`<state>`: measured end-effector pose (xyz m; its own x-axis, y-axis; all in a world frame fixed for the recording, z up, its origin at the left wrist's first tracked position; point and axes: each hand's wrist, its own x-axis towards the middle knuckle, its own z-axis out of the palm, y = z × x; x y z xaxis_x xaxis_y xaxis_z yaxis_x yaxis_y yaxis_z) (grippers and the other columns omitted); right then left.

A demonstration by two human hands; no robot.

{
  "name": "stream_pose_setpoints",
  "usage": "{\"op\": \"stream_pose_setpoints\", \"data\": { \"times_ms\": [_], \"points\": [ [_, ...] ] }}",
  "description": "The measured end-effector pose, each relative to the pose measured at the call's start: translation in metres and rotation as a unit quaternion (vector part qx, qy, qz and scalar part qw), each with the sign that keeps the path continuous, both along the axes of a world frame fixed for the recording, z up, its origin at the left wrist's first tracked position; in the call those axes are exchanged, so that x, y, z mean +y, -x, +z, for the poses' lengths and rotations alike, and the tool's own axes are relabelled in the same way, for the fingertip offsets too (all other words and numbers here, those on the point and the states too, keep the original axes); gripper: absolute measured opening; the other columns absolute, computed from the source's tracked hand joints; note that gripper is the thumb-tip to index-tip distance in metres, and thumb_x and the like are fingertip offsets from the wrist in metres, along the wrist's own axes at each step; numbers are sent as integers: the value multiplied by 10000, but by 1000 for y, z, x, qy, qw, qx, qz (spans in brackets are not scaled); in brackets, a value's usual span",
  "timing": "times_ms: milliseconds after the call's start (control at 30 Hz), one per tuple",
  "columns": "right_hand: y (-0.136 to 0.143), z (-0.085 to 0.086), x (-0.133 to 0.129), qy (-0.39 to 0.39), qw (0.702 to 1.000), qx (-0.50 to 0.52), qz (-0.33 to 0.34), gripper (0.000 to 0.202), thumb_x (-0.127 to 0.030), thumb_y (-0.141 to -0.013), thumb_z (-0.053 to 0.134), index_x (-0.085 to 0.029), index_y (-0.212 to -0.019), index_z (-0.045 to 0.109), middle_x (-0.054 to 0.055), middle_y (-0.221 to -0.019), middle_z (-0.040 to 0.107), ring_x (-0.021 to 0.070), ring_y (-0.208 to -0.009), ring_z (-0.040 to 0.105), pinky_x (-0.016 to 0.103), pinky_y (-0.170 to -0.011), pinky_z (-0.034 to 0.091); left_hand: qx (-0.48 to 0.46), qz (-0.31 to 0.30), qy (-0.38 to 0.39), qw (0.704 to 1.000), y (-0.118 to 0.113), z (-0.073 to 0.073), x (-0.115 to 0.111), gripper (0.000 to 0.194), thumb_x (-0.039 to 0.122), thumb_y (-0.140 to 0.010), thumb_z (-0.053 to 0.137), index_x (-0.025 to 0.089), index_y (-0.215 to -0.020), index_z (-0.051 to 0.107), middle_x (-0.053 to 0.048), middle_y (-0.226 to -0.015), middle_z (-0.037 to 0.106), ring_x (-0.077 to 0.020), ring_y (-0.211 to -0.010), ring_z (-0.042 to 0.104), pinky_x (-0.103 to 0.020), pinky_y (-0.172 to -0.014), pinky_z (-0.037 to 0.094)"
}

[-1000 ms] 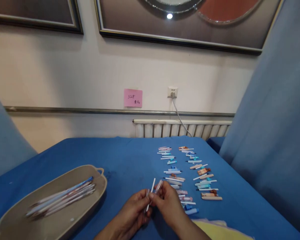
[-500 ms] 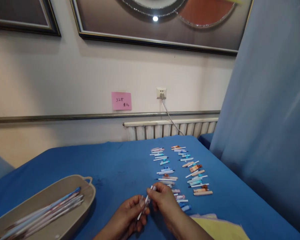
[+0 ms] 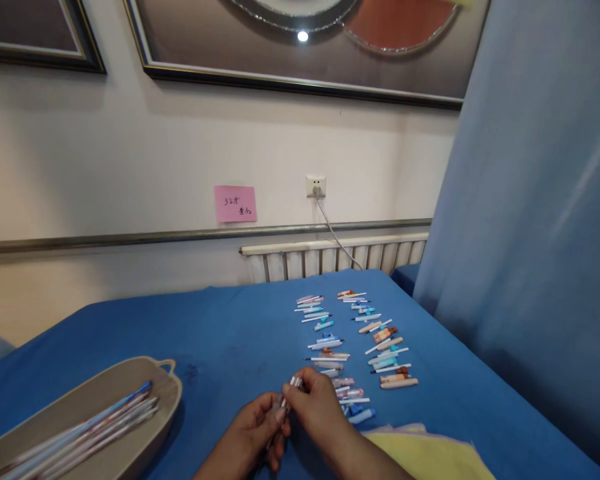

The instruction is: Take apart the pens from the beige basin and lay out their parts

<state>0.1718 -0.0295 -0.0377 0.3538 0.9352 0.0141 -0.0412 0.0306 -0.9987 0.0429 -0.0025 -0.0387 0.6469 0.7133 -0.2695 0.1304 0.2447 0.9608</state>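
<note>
Low in the centre of the head view, my left hand [image 3: 254, 430] is closed around the lower end of a slim pale pen piece. My right hand [image 3: 316, 408] pinches the upper end of the same pen piece [image 3: 294, 384], and the fingertips of both hands nearly meet. The fingers hide much of it. Just beyond and right of my right hand lie pen parts [image 3: 350, 393] in pink, blue and white. A second column of pen parts [image 3: 393, 360], orange, teal and beige, runs farther right on the blue cloth [image 3: 220, 347].
A beige tray [image 3: 167, 400] with several long pens [image 3: 95, 433] stands at the lower left. A yellow cloth [image 3: 430, 453] lies at the lower right. Behind the table are a radiator [image 3: 330, 245] and a plugged-in socket [image 3: 316, 186]; a blue curtain [image 3: 520, 200] hangs at right.
The thin white stick that showed between my hands is now mostly hidden by my fingers. My hands are closer together, and the whole view has shifted slightly.
</note>
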Motion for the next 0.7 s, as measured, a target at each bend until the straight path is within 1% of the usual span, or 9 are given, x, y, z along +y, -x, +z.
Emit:
{"op": "stream_pose_setpoints", "data": {
  "times_ms": [100,233,333,433,533,600,667,700],
  "points": [
    [0,3,1,11,1000,24,6,138,-238,-660,557,-179,-562,479,-60,-488,416,99,-476,371,232,-469,280,5,7,-4,1000,-2,3,-1,444,601,-726,601,168,-696,508,31,-465,530,-69,-366,421,-174,-392,320],
    [1,11,1,20,999,38,-14,136,-213,-670,542,-183,-561,466,-70,-475,401,91,-450,357,227,-451,272,14,13,-36,999,-6,15,-5,458,619,-767,533,163,-728,518,33,-471,523,-52,-356,349,-168,-374,253],
    [0,21,0,27,998,36,-36,146,-176,-668,522,-186,-542,448,-71,-476,400,89,-463,368,220,-465,291,38,-7,-64,997,-9,28,-8,455,623,-777,513,171,-731,502,70,-437,435,-44,-355,278,-165,-368,207],
    [-6,32,-2,45,998,32,-39,157,-151,-651,522,-189,-520,445,-76,-457,398,86,-446,370,211,-445,285,60,-29,-89,994,-13,41,-11,444,623,-793,490,184,-726,476,93,-443,357,-45,-373,242,-160,-370,199],
    [-23,38,-13,62,998,22,-21,144,-135,-614,554,-185,-505,475,-84,-412,397,81,-399,362,202,-400,251,73,-59,-110,989,-24,53,-16,450,629,-765,523,187,-705,468,89,-452,357,-49,-380,262,-160,-369,231],
    [-42,40,-27,67,998,17,-6,125,-150,-611,567,-185,-516,495,-90,-380,399,78,-365,354,197,-378,241,78,-87,-128,985,-38,59,-23,443,615,-732,576,181,-725,487,70,-497,423,-52,-391,316,-162,-373,270],
    [-66,38,-45,68,998,17,4,109,-188,-628,576,-185,-546,504,-93,-363,412,74,-346,353,189,-370,243,80,-125,-147,978,-58,60,-31,427,584,-728,596,169,-782,512,30,-606,516,-63,-428,400,-166,-384,314],
    [-80,36,-55,69,997,18,4,119,-215,-637,579,-187,-556,496,-96,-354,409,72,-334,342,188,-363,236,81,-152,-156,973,-69,59,-35,409,562,-749,579,163,-816,521,5,-678,555,-72,-458,444,-170,-396,339]
  ]
}}
